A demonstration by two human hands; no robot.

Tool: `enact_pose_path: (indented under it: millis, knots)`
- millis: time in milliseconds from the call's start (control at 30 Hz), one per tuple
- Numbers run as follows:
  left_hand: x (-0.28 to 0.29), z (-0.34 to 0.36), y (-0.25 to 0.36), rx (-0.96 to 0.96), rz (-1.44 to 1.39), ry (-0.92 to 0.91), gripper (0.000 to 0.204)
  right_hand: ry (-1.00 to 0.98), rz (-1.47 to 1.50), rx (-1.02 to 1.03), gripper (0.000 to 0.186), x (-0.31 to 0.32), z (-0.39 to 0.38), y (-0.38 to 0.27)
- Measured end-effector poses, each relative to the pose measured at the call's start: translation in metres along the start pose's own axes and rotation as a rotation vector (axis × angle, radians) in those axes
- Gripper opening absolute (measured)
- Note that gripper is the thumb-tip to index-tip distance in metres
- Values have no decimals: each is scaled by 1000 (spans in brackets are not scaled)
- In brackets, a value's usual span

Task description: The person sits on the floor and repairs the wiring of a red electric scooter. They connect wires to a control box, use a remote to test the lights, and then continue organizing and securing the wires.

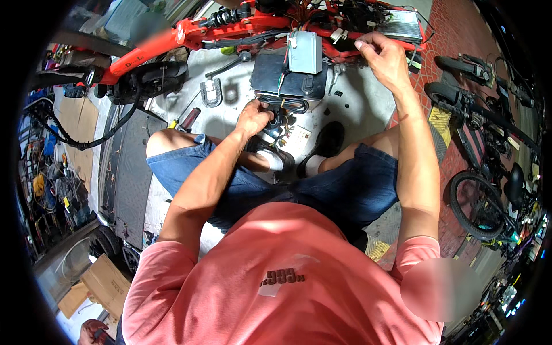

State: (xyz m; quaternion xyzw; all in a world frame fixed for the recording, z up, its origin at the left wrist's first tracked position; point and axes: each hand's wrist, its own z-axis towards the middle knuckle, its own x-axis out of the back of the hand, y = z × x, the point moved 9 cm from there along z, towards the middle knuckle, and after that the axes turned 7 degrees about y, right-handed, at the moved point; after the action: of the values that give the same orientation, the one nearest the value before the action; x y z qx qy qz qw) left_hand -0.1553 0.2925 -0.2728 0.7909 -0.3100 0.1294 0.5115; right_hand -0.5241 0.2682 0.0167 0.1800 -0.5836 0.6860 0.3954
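My left hand [255, 119] is closed low in front of me, at the near edge of a black flat case [267, 75]. Its fingertips meet a dark object beside a coiled black cable [294, 106]; what they hold is mostly hidden. Raised at the right, my right hand [384, 60] has its thumb and forefinger drawn together, and anything between them is too small to name. It is close to the red scooter-like frame [241, 27] and a white connector [339, 35] on its wires. A grey metal box [305, 53] with coloured wires rests on the black case.
A U-shaped lock [211, 93] and a screwdriver [189, 119] lie on the floor at the left. A silver controller box [401, 26] sits at the frame's right end. Bikes [476, 204] stand at the right. Another person's hand [94, 332] shows at lower left, near cardboard boxes [105, 282].
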Motion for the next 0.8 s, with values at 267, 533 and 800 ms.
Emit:
enact_pose_path:
  millis: [267, 533, 800]
  knots:
    - [-3, -14, 23, -143, 143, 2, 78, 33, -21, -45, 32, 10, -7, 20]
    - [-9, -16, 18, -122, 386, -58, 77, -60, -7, -23, 30, -3, -13, 25]
    - [37, -41, 51, -52, 679, -28, 74, -1033, -422, 1, 35, -111, -119, 62]
